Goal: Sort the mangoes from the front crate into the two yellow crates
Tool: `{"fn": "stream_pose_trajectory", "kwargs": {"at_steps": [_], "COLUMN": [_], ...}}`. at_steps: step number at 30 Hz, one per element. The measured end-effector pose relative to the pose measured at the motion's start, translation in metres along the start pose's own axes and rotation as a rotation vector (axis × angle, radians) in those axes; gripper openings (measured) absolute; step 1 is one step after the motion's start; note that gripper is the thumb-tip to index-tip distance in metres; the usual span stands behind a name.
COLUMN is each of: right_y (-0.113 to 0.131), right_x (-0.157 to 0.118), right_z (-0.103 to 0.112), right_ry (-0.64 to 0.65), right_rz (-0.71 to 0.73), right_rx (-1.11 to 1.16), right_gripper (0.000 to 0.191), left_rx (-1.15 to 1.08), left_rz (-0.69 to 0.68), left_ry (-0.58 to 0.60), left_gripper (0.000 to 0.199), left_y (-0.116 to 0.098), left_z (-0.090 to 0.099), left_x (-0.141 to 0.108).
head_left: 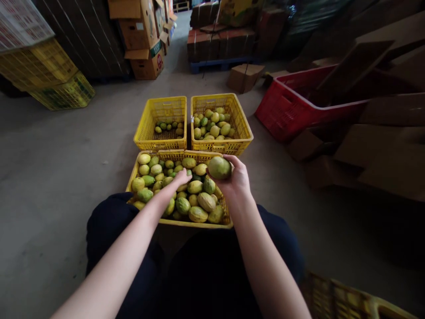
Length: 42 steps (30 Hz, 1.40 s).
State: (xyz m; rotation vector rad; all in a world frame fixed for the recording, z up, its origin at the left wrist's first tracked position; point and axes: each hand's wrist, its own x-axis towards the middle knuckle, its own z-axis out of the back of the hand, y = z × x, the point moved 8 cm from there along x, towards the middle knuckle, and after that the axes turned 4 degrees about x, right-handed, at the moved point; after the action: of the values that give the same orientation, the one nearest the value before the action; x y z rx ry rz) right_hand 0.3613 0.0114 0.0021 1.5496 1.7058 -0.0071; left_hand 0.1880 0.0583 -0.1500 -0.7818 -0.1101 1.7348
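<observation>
In front of my knees stands a yellow plastic crate (pixel 195 224) full of oval, yellow-green, melon-like fruits (pixel 198 214), some of them ribbed. My right hand (pixel 239 179) holds one large yellow-green fruit (pixel 219 168) above the crate's right side, with the fingers curled round it. My left hand (pixel 182 176) reaches into the middle of the crate, its fingers closed at a small green fruit (pixel 189 172) that they partly hide.
Beyond stand two more yellow crates: the left crate (pixel 141 126) has a few small fruits, the right crate (pixel 244 119) a larger heap. A red crate (pixel 279 106) with cardboard is at right. Stacked yellow crates (pixel 40 66) and cardboard boxes (pixel 141 33) stand farther back.
</observation>
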Motion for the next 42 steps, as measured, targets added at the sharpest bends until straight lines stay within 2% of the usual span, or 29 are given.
{"fn": "stream_pose_trajectory", "kwargs": {"at_steps": [2,5,6,8,10,11,14,18,23,27,31,35,37,41,42], "right_y": [-0.002,-0.008,-0.012,-0.025,-0.042,-0.05,-0.072,-0.087,-0.098,-0.101,-0.099,-0.094,-0.09,-0.081,-0.079], "right_x": [0.002,0.002,0.001,-0.001,-0.004,-0.006,-0.011,-0.016,-0.026,-0.037,-0.039,-0.033,-0.029,-0.022,-0.021], "right_z": [-0.003,-0.008,-0.01,-0.015,-0.019,-0.02,-0.019,-0.022,-0.033,-0.041,-0.044,-0.047,-0.047,-0.043,-0.043], "right_ry": [-0.027,-0.072,-0.071,-0.051,-0.022,-0.008,0.033,0.142,0.287,0.305,0.326,0.414,0.419,0.347,0.334], "right_rz": [0.007,-0.003,-0.017,-0.082,-0.178,-0.225,-0.327,-0.379,-0.459,-0.516,-0.53,-0.463,-0.405,-0.252,-0.205], "right_rx": [0.021,0.064,0.076,0.089,0.083,0.077,0.058,-0.01,-0.05,-0.003,-0.01,-0.079,-0.131,-0.206,-0.208], "right_gripper": [0.012,0.012,0.013,0.013,0.012,0.012,0.019,0.027,0.039,0.049,0.044,0.036,0.031,0.021,0.02], "left_rx": [-0.161,-0.418,-0.559,-1.082,-1.504,-1.638,-1.852,-1.896,-1.897,-1.913,-1.924,-1.834,-1.742,-1.488,-1.445], "left_rz": [-0.001,-0.041,-0.056,-0.065,-0.059,-0.061,-0.082,-0.062,-0.069,-0.102,-0.09,-0.038,-0.032,-0.15,-0.183], "left_ry": [0.035,0.075,0.092,0.204,0.32,0.345,0.352,0.395,0.426,0.428,0.365,0.27,0.203,0.127,0.115], "left_gripper": [0.03,0.031,0.036,0.04,0.04,0.04,0.044,0.046,0.052,0.058,0.058,0.047,0.04,0.01,0.01], "left_y": [-0.007,-0.019,-0.022,-0.026,-0.026,-0.025,-0.018,-0.016,-0.01,-0.004,0.0,0.006,0.01,0.012,0.012], "left_z": [0.02,0.066,0.083,0.107,0.12,0.124,0.125,0.118,0.121,0.122,0.125,0.128,0.13,0.132,0.131], "left_x": [-0.005,-0.023,-0.033,-0.058,-0.084,-0.096,-0.119,-0.134,-0.142,-0.143,-0.143,-0.14,-0.138,-0.136,-0.137]}}
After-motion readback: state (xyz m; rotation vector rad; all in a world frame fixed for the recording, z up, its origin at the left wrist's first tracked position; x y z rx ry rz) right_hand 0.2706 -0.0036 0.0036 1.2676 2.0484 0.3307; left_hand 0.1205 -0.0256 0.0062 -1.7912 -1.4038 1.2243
